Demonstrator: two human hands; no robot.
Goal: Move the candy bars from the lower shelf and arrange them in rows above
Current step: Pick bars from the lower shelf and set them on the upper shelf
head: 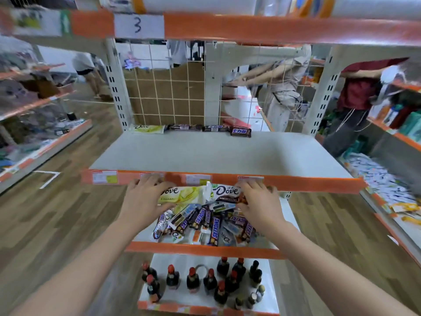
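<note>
Right, nearest you at the bottom: lowest shelf (205, 299) w/ dark bottles (193, 279), red caps, loosely grouped; labels too small to read, and its front edge is cut off by the frame bottom. Your forearms come in from both lower corners.

Next up, lower shelf (200, 248) w/ orange front strip holds a loose pile of candy bars (205, 224), mixed wrappers overlapping at all angles; Snickers print legible on a few, rest too jumbled to tell. Back of the pile is hidden behind your hands and the shelf above.

Your left hand (145, 201) grips a pale green Dove bar (182, 195) by its left end, fingers curled over the top, thumb under. Your right hand (257, 201) pinches a brown-and-white Dove bar (225, 193) at its right end. Both bars are held flat, end to end, just above the pile and right below the upper shelf's front edge.

Upper shelf (216, 153), grey-white surface: one row along the back wire grid (170, 94), L to R a green Dove (148, 128), then three dark bars (209, 128); last one's print is hard to read.

Floor is wood-look plank (68, 213). Beyond the grid, two people (284, 87) at other shelving, blurred. A sign reading "3" (137, 25) sits on the top rail.
</note>
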